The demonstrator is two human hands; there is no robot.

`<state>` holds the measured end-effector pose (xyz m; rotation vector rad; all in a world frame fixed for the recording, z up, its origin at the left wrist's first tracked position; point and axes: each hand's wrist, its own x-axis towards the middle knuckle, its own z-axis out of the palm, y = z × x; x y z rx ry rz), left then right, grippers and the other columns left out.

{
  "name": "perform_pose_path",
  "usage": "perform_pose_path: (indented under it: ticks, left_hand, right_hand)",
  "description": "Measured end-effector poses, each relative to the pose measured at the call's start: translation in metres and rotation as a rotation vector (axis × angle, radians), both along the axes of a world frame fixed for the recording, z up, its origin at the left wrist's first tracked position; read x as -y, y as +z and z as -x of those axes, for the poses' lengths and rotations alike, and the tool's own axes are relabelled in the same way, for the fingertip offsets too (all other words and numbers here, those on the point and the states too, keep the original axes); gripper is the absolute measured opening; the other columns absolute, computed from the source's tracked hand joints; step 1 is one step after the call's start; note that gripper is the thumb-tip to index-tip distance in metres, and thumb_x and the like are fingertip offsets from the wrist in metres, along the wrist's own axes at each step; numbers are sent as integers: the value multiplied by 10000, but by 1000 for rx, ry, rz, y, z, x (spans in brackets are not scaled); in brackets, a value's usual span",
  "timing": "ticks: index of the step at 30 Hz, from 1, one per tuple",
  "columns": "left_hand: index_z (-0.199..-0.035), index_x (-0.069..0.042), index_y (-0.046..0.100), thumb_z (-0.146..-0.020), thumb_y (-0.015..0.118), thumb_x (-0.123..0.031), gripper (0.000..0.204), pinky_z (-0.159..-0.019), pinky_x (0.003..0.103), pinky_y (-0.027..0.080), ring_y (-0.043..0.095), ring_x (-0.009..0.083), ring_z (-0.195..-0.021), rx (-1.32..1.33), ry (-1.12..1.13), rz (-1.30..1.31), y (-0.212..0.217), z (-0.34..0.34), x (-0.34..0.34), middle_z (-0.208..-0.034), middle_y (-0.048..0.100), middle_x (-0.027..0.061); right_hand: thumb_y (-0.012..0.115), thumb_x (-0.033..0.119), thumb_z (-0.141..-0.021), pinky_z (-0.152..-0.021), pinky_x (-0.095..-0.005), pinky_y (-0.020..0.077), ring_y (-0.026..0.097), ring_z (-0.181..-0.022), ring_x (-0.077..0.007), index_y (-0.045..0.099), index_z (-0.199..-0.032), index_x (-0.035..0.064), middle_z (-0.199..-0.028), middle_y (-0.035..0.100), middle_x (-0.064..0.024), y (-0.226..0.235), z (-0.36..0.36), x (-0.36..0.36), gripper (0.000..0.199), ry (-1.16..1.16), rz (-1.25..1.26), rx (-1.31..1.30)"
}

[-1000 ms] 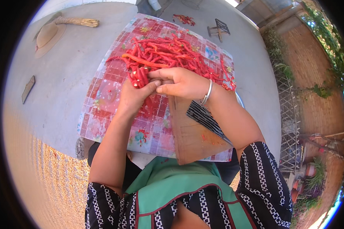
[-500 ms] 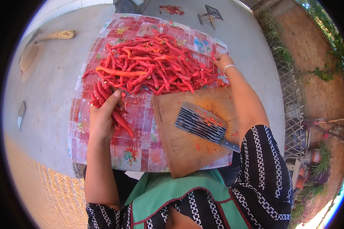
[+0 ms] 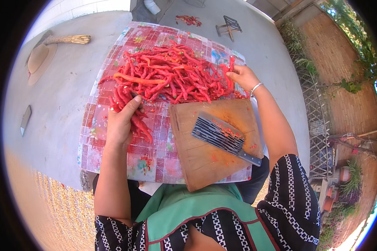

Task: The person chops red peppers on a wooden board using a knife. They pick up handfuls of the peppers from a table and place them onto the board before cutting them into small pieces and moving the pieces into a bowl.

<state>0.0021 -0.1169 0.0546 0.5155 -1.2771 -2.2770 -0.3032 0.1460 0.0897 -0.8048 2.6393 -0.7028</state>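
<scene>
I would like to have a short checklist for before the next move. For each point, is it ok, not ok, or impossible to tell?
1. Left hand has a grip: ok, it holds a bunch of red peppers.
2. Right hand has a grip: ok, it holds at least one red pepper.
3. Cleaver laid down: ok, flat on the cutting board, away from both hands.
4. Cutting board clean: not ok, small red bits lie on it.
5. Cutting board wholly on the table: not ok, its near corner sticks out past the edge.
6. Cleaver sharp enough: cannot tell.
</scene>
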Motion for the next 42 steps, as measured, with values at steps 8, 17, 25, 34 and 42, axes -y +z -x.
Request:
perform_pose_path:
  ticks: [8,17,25,34,42]
  left_hand:
    - [-1118,-15,604,-818,701,-59,318,-867,285,476,594,124,-975,-117,-140,-22,2,-4,-24,-1057,644,46]
    - [-1119,-13,599,-820,694,-48,316,-876,313,487,601,150,-981,-258,-180,-200,4,-19,-8,-1077,638,58]
    - [-1124,-13,594,-803,702,-39,339,-854,317,491,608,154,-965,-215,-175,19,-2,-13,-5,-1045,644,57]
    - [-1123,-11,538,-816,626,-6,320,-861,348,501,618,216,-975,-151,-117,-120,4,-5,-20,-1007,634,100]
    - [-1154,-39,498,-840,607,-33,332,-829,396,514,621,259,-936,-184,-170,-186,2,-4,-5,-1001,611,133]
  right_hand:
    - [600,144,-905,-755,-263,479,575,-848,-83,640,-1061,18,-933,651,-3,23,-175,120,204,448,387,413]
    - [609,121,-902,-703,-244,472,561,-806,-72,638,-1019,-4,-911,637,-19,32,-196,142,174,419,388,610]
    - [607,133,-890,-677,-295,490,617,-767,-126,619,-1041,-7,-865,670,-78,24,-204,138,207,486,422,228]
    - [540,261,-891,-724,-442,491,605,-775,-392,592,-954,-6,-814,622,-210,8,-200,129,280,691,-163,-129]
    - [619,303,-822,-809,-389,502,657,-877,-303,699,-989,80,-972,684,-152,-30,17,64,290,-123,-116,-309]
